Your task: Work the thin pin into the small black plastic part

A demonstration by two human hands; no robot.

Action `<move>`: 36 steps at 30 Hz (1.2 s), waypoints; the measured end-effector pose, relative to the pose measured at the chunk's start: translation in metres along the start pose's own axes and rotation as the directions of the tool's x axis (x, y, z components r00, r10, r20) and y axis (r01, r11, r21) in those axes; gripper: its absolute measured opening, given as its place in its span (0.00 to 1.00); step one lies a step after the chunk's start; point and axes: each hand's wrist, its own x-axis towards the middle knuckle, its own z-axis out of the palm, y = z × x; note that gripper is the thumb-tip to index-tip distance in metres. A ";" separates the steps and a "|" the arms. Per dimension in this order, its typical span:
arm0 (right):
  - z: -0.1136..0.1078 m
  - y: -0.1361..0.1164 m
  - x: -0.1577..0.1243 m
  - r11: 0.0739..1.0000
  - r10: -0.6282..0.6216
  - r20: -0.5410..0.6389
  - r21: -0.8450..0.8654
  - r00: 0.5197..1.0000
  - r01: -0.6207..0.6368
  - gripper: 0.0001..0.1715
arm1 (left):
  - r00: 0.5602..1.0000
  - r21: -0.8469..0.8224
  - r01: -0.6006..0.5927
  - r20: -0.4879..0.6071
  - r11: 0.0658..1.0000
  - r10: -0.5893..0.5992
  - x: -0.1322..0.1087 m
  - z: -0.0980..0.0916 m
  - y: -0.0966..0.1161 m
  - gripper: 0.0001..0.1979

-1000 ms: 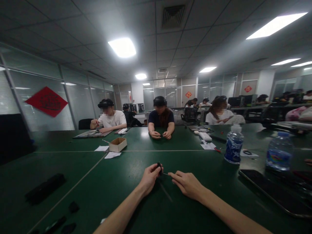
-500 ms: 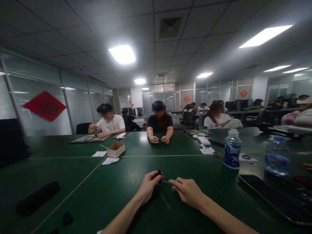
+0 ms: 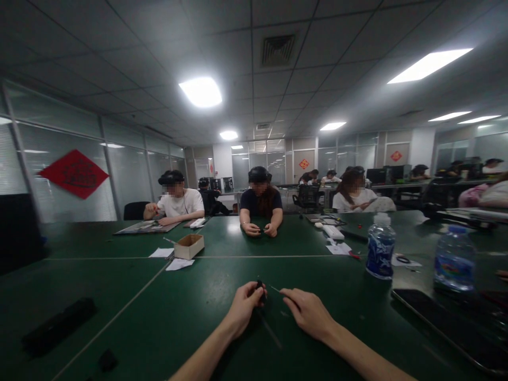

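Over the green table, my left hand is closed around a small black part, whose exact kind I cannot make out. A thin tip sticks up from its top. My right hand pinches a thin metal rod between thumb and index finger; its handle, if any, is hidden in the fingers. The rod's free end points left toward the black part, with a small gap between them.
A phone and two water bottles stand or lie to the right. At the left are a long black case and a small black block. Farther off sits an open cardboard box beside white papers. Several people work around the room.
The thin rod in my right hand has come away from the black part and now angles up to the left. My left hand keeps its hold, barely moved.
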 end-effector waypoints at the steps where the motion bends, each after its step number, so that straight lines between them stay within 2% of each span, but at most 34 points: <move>1: -0.001 -0.001 -0.001 0.999 -0.032 0.024 0.007 0.999 0.032 0.21 | 1.000 -0.032 0.007 -0.026 0.999 -0.008 0.001 -0.001 -0.001 0.20; 6: -0.008 -0.006 -0.004 0.993 -0.115 0.080 0.016 0.990 0.114 0.20 | 0.999 -0.092 0.003 -0.049 0.996 -0.008 0.003 -0.001 -0.004 0.20; 13: -0.007 -0.005 -0.004 0.991 -0.126 0.121 -0.032 0.985 0.130 0.20 | 1.000 -0.055 -0.002 -0.026 0.998 0.001 0.001 -0.001 -0.003 0.19; 20: -0.005 -0.002 -0.004 0.993 -0.115 0.112 -0.022 0.987 0.118 0.19 | 1.000 -0.088 -0.009 0.000 0.996 0.009 -0.001 -0.001 -0.001 0.17; 26: -0.001 0.001 -0.004 0.995 -0.094 0.029 0.024 0.995 0.093 0.21 | 1.000 -0.104 0.006 -0.019 0.995 -0.008 0.001 -0.001 -0.004 0.19; 33: -0.008 -0.005 -0.004 0.990 -0.125 0.129 -0.041 0.984 0.131 0.20 | 1.000 -0.082 0.016 -0.018 0.997 -0.018 -0.001 -0.001 -0.001 0.19; 36: -0.009 -0.007 -0.005 0.986 -0.141 0.137 -0.065 0.981 0.151 0.20 | 1.000 -0.067 0.007 -0.006 0.998 -0.007 -0.001 -0.001 -0.001 0.17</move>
